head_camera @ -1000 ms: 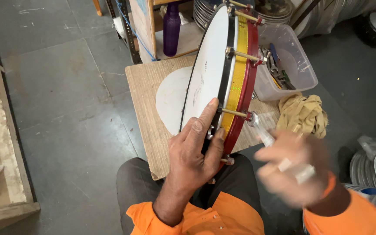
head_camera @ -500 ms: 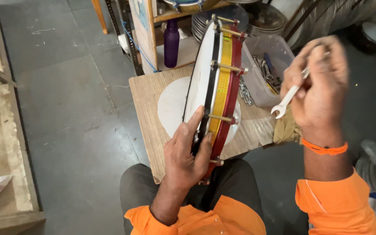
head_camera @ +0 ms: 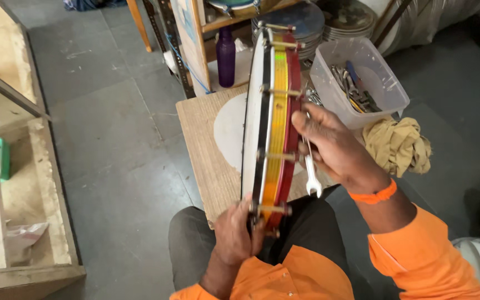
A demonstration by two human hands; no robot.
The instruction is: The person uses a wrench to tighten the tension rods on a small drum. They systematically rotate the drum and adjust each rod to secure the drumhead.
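Observation:
A round frame drum [head_camera: 273, 128] with a white skin, yellow band, red rim and brass tension bolts stands on edge on a small wooden board [head_camera: 206, 155] over my lap. My left hand [head_camera: 234, 236] grips the drum's lower edge by a bolt. My right hand [head_camera: 337, 147] rests against the red rim on the right side and holds a small silver spanner [head_camera: 310, 175], its open end pointing down.
A clear plastic tub [head_camera: 362, 78] of tools sits right of the drum, with a tan rag [head_camera: 398, 144] beside it. A purple bottle [head_camera: 226, 55] stands on a wooden shelf behind. Stacked round drum frames lie at the back. A wooden crate [head_camera: 23, 183] is at left.
My right hand has come down from the air with the spanner and now rests on the drum's red rim. The drum has turned more edge-on; my left hand has slid to its lower edge.

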